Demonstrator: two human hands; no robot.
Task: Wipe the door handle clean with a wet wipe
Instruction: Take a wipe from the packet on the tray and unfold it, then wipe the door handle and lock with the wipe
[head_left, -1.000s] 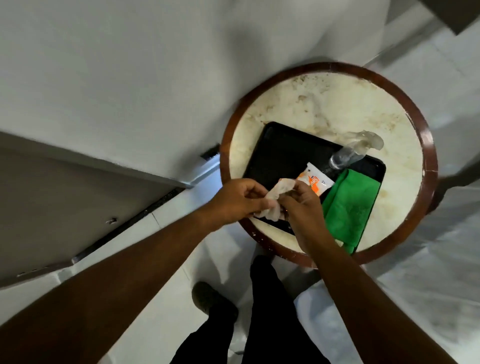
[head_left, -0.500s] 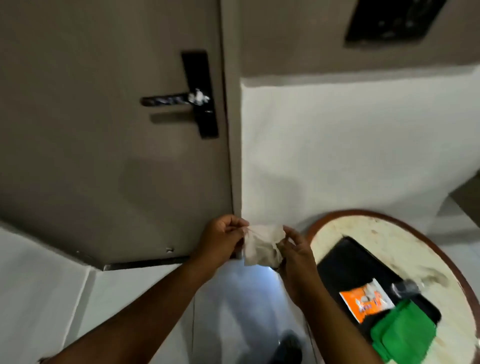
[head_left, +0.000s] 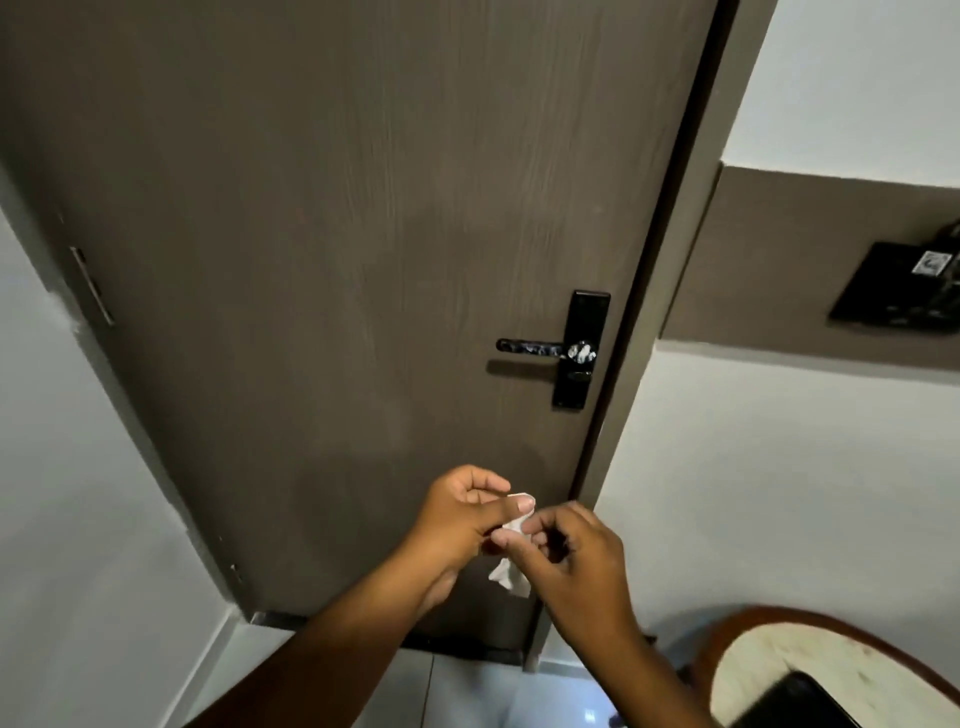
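Observation:
A black lever door handle (head_left: 530, 347) with white smears sticks out to the left from a black lock plate (head_left: 581, 351) on the brown door (head_left: 322, 234). Well below the handle, in front of the door's lower part, both my hands meet. My left hand (head_left: 460, 519) pinches the top of a crumpled white wet wipe (head_left: 511, 574) between thumb and forefinger. My right hand (head_left: 574, 556) grips the same wipe from the right, and its fingers hide the wipe's middle. The wipe's loose end hangs down between the hands.
A round marble-topped table with a wooden rim (head_left: 810, 621) stands at the lower right, with a black tray's corner (head_left: 800, 701) on it. A dark panel (head_left: 893, 291) is mounted on the right wall. The door frame (head_left: 675, 291) runs beside the handle. White walls flank the door.
The view has swung up from the table to the door. Both hands have carried the wipe away from the tray and hold it bunched more tightly below the handle.

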